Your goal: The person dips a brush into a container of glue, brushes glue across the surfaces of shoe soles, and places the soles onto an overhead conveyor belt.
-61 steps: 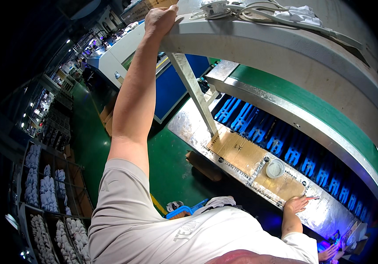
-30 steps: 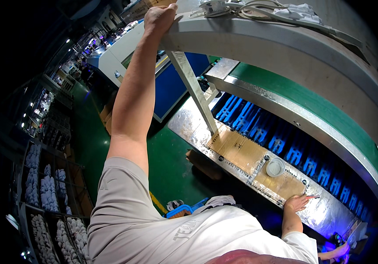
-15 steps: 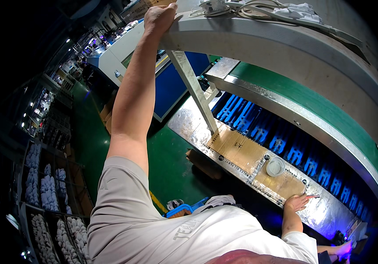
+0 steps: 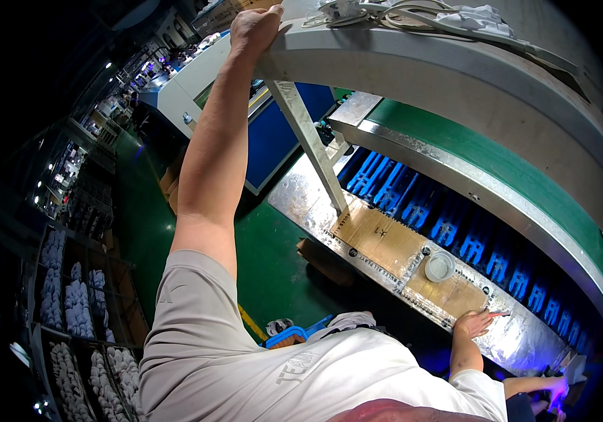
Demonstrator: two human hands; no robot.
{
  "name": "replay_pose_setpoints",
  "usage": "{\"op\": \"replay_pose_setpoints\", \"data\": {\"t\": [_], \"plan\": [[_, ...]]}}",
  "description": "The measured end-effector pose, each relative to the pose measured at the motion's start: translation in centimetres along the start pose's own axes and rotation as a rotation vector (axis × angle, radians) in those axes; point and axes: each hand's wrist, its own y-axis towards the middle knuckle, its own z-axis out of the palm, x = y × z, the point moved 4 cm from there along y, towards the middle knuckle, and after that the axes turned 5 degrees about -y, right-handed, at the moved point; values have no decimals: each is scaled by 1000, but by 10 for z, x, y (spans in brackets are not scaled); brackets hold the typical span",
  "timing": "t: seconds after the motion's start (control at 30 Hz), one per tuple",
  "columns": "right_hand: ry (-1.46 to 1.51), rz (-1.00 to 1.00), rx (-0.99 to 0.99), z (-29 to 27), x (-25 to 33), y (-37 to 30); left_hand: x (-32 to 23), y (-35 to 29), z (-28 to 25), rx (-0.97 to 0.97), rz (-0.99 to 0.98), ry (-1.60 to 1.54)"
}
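Left hand (image 4: 254,32) is curled onto the grey beam (image 4: 414,62); right hand (image 4: 471,324) is laid, fingers extended, on the table (image 4: 519,346), a slim red item (image 4: 500,314) at its fingertips; whether gripped cannot be told.

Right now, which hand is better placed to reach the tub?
Right, probably: the right hand is at the bench, near the tub; the left hand is up at the beam, farther off.

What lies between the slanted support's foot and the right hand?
Cardboard and a round tub lie between the slanted support and the right hand, as the head view shows.
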Motion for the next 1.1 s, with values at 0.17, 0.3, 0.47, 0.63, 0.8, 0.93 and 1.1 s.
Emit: {"op": "replay_pose_setpoints", "data": {"t": [0.17,0.3,0.47,0.63,0.8,0.93,1.1], "plan": [[6,7,-15,1,3,-1,4,1,5,19,-44,-201],[28,0,35,-8,8,-3,4,-1,-2,3,-12,-75],[38,5,5,0,5,-2,1,-1,0,-8,-2,-25],[40,-4,-20,1,8,-4,5,-1,1,7,-23,-74],[48,4,-12,2,12,-5,11,5,2,18,-11,-92],[46,1,-2,1,9,-5,8,0,2,-5,-19,-17],[56,-4,5,-1,15,-8,8,1,2,-9,-1,4]]}}
